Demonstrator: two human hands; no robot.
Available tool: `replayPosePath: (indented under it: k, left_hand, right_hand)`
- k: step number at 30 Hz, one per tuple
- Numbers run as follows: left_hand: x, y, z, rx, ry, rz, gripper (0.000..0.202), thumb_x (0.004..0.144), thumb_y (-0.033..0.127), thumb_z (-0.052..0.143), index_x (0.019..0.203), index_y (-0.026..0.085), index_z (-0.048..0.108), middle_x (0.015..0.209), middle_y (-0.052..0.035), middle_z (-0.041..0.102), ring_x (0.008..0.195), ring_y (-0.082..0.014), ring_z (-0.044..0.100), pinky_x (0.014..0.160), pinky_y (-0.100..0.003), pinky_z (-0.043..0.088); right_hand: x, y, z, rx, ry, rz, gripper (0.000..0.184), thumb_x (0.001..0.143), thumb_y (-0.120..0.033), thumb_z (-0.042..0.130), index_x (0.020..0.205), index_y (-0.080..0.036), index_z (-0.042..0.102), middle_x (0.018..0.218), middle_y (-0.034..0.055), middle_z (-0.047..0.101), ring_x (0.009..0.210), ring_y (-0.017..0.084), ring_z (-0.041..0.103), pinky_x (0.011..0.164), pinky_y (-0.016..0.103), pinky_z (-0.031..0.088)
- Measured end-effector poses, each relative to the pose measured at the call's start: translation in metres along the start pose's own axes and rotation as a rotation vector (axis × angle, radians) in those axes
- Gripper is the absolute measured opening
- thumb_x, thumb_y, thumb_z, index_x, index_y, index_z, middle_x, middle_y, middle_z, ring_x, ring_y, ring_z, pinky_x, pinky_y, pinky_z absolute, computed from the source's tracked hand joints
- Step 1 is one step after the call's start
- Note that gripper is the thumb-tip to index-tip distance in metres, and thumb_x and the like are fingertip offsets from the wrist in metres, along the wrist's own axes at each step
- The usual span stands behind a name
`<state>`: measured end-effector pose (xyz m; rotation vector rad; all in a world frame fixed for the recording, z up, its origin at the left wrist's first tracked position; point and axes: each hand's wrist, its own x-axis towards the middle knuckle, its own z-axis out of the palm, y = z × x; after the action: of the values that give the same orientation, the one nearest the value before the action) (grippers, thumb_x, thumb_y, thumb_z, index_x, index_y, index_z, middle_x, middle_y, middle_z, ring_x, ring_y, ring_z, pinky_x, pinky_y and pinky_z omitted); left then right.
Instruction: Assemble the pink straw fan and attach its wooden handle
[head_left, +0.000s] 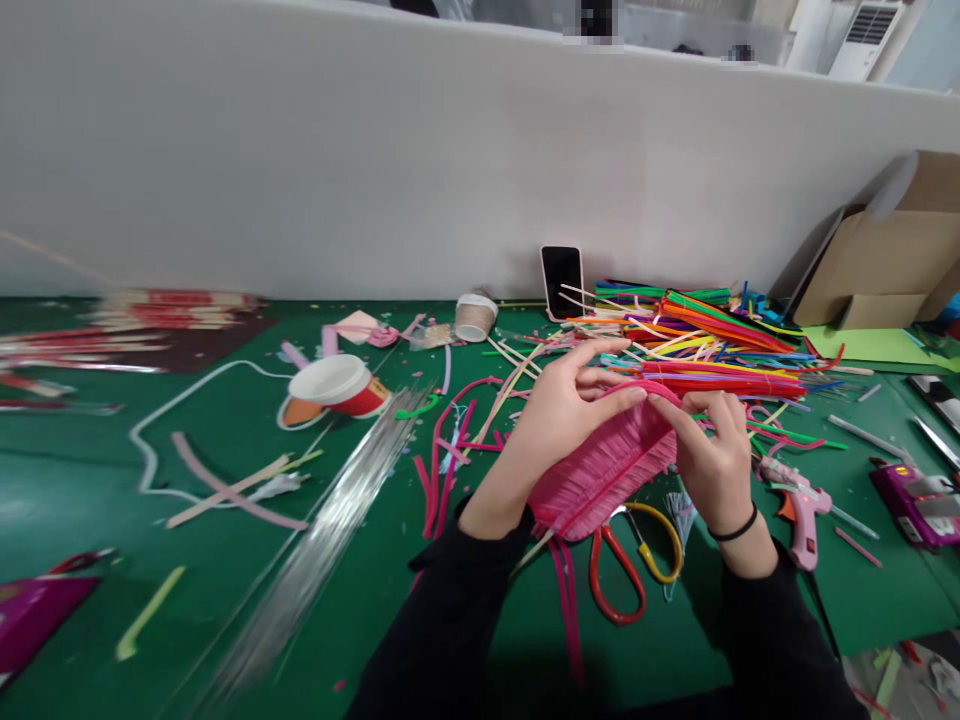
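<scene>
A bright pink leaf-shaped piece (600,485), apparently made of fuzzy pipe cleaners, is held up between my hands, its ribs running out from a middle stem. Thumb and fingers of my left hand (562,425) close on its upper edge from the left. From the right, my right hand (712,455) pinches the same edge close to the left thumb; its fingertips partly hide the rim. Below the piece lie scissors (616,590) with one red and one yellow handle. Two loose pink strips (566,600) stretch toward me beneath it.
Bundles of coloured pipe cleaners (727,382) lie behind my hands. A pink glue gun (804,520) rests at right. Leftward are thin metallic wires (337,530) and a paper cup (360,390). A phone (562,275) leans on the white partition (375,150); a cardboard box (874,250) stands far right.
</scene>
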<state>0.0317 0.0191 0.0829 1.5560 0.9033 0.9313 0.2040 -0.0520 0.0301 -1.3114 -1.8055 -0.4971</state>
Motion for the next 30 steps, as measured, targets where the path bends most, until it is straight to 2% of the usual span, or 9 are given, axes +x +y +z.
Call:
replayPosePath:
  k: [3, 9, 13, 18, 23, 30]
  left_hand:
    - [0.0, 0.002, 0.0, 0.007, 0.014, 0.018, 0.052, 0.077, 0.033, 0.077, 0.123, 0.018, 0.06, 0.119, -0.0106, 0.07, 0.098, -0.0247, 0.073, 0.084, -0.035, 0.059]
    - [0.003, -0.002, -0.002, 0.031, -0.001, 0.002, 0.054, 0.074, 0.032, 0.08, 0.123, 0.017, 0.061, 0.101, -0.0082, 0.075, 0.096, -0.0251, 0.072, 0.088, -0.038, 0.057]
    - [0.004, -0.003, -0.002, 0.042, 0.014, 0.005, 0.052, 0.076, 0.029, 0.078, 0.123, 0.017, 0.061, 0.103, -0.0081, 0.075, 0.096, -0.024, 0.072, 0.088, -0.038, 0.056]
    - [0.006, -0.006, -0.005, 0.058, 0.042, 0.017, 0.055, 0.072, 0.033, 0.08, 0.122, 0.018, 0.062, 0.096, -0.0064, 0.075, 0.093, -0.0242, 0.073, 0.086, -0.037, 0.057]
    - [0.008, -0.01, -0.007, 0.049, 0.045, 0.018, 0.059, 0.07, 0.035, 0.082, 0.123, 0.018, 0.062, 0.087, -0.0043, 0.075, 0.083, -0.0224, 0.073, 0.079, -0.035, 0.057]
    - [0.008, -0.009, -0.007, 0.058, 0.068, 0.014, 0.054, 0.07, 0.032, 0.081, 0.118, 0.018, 0.064, 0.089, -0.0046, 0.075, 0.089, -0.0224, 0.073, 0.081, -0.034, 0.057]
  right_hand:
    - [0.0, -0.001, 0.001, 0.023, 0.001, 0.013, 0.051, 0.092, -0.003, 0.049, 0.131, -0.033, 0.062, 0.09, 0.0055, 0.057, 0.085, 0.019, 0.052, 0.078, 0.035, 0.044]
    - [0.001, -0.003, 0.003, 0.054, 0.001, 0.021, 0.053, 0.093, -0.002, 0.047, 0.132, -0.035, 0.06, 0.089, 0.0052, 0.057, 0.084, 0.018, 0.052, 0.076, 0.034, 0.046]
    - [0.001, -0.004, 0.004, 0.104, 0.026, 0.042, 0.052, 0.093, -0.004, 0.049, 0.134, -0.035, 0.059, 0.088, 0.0044, 0.057, 0.083, 0.018, 0.054, 0.076, 0.034, 0.047]
    - [-0.004, 0.0, -0.001, 0.113, 0.108, 0.138, 0.035, 0.092, -0.016, 0.061, 0.123, -0.031, 0.066, 0.088, 0.0043, 0.062, 0.081, 0.019, 0.057, 0.073, 0.035, 0.049]
    - [-0.009, 0.008, -0.006, 0.027, 0.122, 0.195, 0.023, 0.092, -0.019, 0.063, 0.113, -0.025, 0.069, 0.092, 0.0066, 0.063, 0.084, 0.021, 0.059, 0.077, 0.037, 0.049]
    - [-0.007, 0.002, -0.005, 0.091, 0.093, 0.183, 0.015, 0.091, -0.014, 0.062, 0.101, -0.022, 0.07, 0.086, 0.0049, 0.067, 0.08, 0.019, 0.059, 0.075, 0.035, 0.049]
